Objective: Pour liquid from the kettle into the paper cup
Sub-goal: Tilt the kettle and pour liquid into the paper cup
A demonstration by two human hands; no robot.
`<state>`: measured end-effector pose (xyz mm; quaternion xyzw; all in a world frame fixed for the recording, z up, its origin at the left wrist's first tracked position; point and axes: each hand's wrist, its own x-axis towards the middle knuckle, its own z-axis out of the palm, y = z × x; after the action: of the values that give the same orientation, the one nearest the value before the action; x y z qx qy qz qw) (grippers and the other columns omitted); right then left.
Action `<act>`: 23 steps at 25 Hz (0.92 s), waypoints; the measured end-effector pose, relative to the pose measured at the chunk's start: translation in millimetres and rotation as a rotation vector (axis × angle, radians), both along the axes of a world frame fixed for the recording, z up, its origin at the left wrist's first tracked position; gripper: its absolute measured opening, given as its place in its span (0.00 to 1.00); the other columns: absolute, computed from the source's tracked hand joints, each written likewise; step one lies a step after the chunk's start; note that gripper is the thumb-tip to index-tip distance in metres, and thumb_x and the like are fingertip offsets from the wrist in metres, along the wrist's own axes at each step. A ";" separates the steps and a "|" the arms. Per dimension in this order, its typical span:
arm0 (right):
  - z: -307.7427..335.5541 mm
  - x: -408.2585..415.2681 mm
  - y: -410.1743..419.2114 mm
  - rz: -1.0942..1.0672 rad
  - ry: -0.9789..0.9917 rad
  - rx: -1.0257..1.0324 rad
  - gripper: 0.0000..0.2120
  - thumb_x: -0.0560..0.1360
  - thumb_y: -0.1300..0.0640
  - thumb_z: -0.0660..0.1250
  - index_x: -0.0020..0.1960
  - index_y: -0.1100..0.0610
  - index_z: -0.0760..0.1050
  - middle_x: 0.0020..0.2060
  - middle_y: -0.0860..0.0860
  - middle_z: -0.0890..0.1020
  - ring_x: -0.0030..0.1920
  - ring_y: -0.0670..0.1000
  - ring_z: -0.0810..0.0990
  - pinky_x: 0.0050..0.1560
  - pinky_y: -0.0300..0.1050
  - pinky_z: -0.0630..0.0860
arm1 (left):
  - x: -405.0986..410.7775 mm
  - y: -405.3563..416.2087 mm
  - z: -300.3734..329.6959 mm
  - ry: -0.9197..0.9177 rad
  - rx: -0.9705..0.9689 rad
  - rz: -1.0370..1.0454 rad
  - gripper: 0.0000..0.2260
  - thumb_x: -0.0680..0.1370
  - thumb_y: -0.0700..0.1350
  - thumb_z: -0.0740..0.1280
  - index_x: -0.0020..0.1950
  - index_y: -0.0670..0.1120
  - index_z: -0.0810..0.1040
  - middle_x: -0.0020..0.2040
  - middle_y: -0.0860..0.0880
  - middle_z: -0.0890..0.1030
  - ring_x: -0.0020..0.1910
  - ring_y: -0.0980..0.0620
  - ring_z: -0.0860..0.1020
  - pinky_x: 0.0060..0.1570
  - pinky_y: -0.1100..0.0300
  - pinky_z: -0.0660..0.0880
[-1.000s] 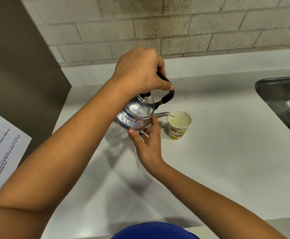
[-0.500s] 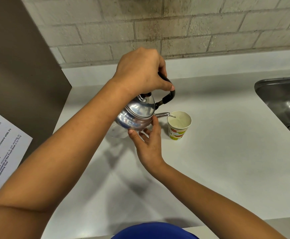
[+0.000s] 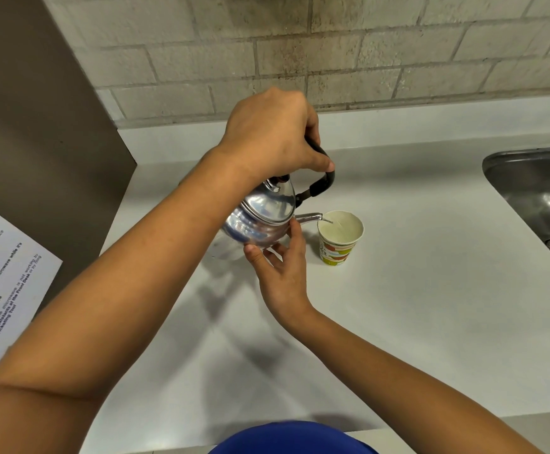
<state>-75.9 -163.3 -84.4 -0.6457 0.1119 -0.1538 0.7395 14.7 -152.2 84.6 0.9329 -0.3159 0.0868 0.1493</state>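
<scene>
A shiny metal kettle (image 3: 262, 216) with a black handle hangs tilted above the white counter, its spout at the rim of a paper cup (image 3: 339, 237). A thin stream runs from the spout into the cup, which stands upright and holds liquid. My left hand (image 3: 272, 134) is closed around the kettle's handle from above. My right hand (image 3: 281, 267) is under the kettle, fingers spread and touching its underside just left of the cup.
A steel sink (image 3: 542, 194) is set into the white counter (image 3: 414, 306) at the right. A brick wall runs behind. A brown panel (image 3: 37, 126) with a printed paper notice (image 3: 1, 283) stands on the left.
Almost nothing has changed; the kettle stays tilted over the cup with both hands in the same places.
</scene>
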 end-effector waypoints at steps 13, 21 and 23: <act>-16.5 -0.5 -3.0 0.007 0.018 -0.097 0.40 0.68 0.50 0.72 0.72 0.45 0.51 0.65 0.44 0.61 0.57 0.35 0.69 0.57 0.30 0.70 | 8.1 22.0 -12.7 0.118 -0.153 0.033 0.16 0.60 0.64 0.73 0.39 0.54 0.82 0.31 0.59 0.76 0.33 0.59 0.74 0.29 0.63 0.65; -21.0 -7.2 -7.5 0.016 -0.007 -0.314 0.37 0.68 0.43 0.67 0.70 0.43 0.51 0.66 0.45 0.60 0.67 0.46 0.65 0.68 0.53 0.68 | 9.4 51.2 -26.7 0.259 -0.424 0.137 0.15 0.59 0.62 0.75 0.38 0.54 0.82 0.31 0.57 0.79 0.31 0.57 0.76 0.34 0.60 0.72; -12.4 -8.4 -11.2 -0.108 -0.093 -0.426 0.34 0.70 0.43 0.64 0.70 0.53 0.55 0.66 0.52 0.63 0.67 0.53 0.65 0.66 0.57 0.68 | 8.1 58.3 -28.6 0.302 -0.505 0.144 0.15 0.59 0.62 0.75 0.37 0.53 0.83 0.33 0.54 0.81 0.33 0.55 0.77 0.38 0.55 0.75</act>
<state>-84.3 -174.4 -96.8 -0.7725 0.0773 -0.2430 0.5815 22.8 -93.9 56.0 0.8885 -0.1916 0.0331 0.4156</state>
